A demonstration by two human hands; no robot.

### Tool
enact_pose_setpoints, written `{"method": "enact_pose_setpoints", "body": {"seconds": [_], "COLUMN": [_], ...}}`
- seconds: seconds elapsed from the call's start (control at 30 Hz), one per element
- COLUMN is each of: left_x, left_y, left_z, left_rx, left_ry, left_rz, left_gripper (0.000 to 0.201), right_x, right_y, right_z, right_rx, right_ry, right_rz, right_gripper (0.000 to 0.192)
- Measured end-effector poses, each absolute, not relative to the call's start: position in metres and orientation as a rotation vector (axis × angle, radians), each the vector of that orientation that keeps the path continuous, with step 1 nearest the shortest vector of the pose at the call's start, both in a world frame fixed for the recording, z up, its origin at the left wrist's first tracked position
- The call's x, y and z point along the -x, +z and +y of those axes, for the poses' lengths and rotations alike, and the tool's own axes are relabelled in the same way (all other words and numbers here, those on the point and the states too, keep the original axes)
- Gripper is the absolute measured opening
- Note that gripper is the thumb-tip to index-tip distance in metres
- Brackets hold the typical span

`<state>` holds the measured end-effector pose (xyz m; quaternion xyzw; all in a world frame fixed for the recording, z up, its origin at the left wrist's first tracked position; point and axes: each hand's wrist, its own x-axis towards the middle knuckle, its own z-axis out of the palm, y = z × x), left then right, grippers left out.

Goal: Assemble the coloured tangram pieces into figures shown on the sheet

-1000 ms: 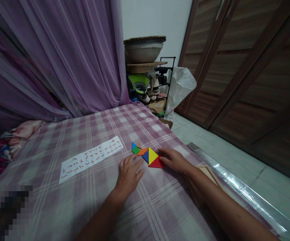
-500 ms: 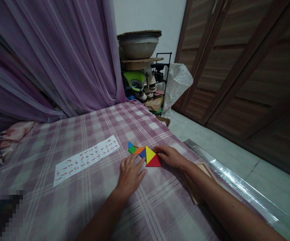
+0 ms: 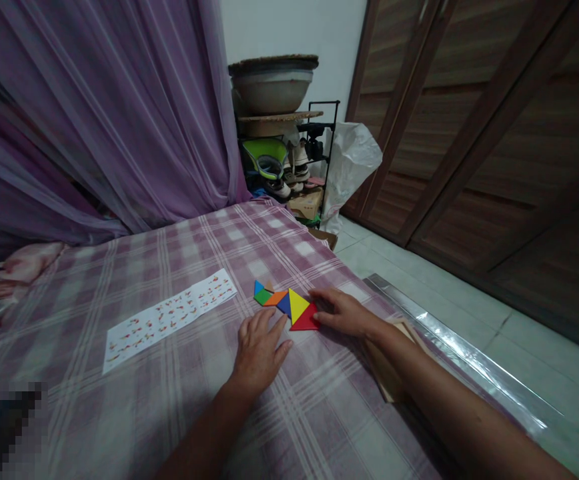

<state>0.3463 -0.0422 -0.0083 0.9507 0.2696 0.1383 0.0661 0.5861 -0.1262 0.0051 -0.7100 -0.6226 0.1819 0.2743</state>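
Note:
A row of flat coloured tangram pieces lies on the checked bedspread. The red triangle (image 3: 303, 321) borders the yellow triangle (image 3: 297, 307), followed by a dark blue triangle (image 3: 284, 306) and an orange piece (image 3: 276, 298). A green piece (image 3: 261, 297) and a small blue triangle (image 3: 258, 288) form the far left end. My right hand (image 3: 342, 312) rests at the row's right side, thumb at the red triangle's edge and fingers apart from it. Just below the dark blue triangle, my left hand (image 3: 259, 347) has its fingers spread and holds nothing.
A printed sheet of small coloured figures (image 3: 169, 319) lies left of the pieces. Under my right forearm is a shallow wooden tray (image 3: 387, 380). Behind the bed (image 3: 179, 400) stand a shoe rack (image 3: 325, 160) and purple curtains (image 3: 169, 100); a wooden wardrobe (image 3: 469, 147) is at right.
My right thumb has moved down along the red triangle's edge. My left hand stays nearly in place, and the whole view has shifted slightly.

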Motion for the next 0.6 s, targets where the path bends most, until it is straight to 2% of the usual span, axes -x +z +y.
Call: {"method": "enact_pose_setpoints", "body": {"seconds": [0.13,0.6], "left_x": [-0.346,-0.35], "left_y": [-0.01,-0.008], "left_z": [-0.044,-0.044], "left_rx": [-2.86,-2.827], "left_ry": [0.379,0.371], "left_rz": [0.825,0.844], "left_gripper": [0.043,0.042], "right_x": [-0.584,-0.576], "right_y": [0.004,0.001], "right_z": [-0.134,-0.136], "right_rx": [1.913,1.916], "right_ry": [0.4,0.374], "right_rz": [-1.77,-1.731], "right_gripper": [0.059,0.058]}}
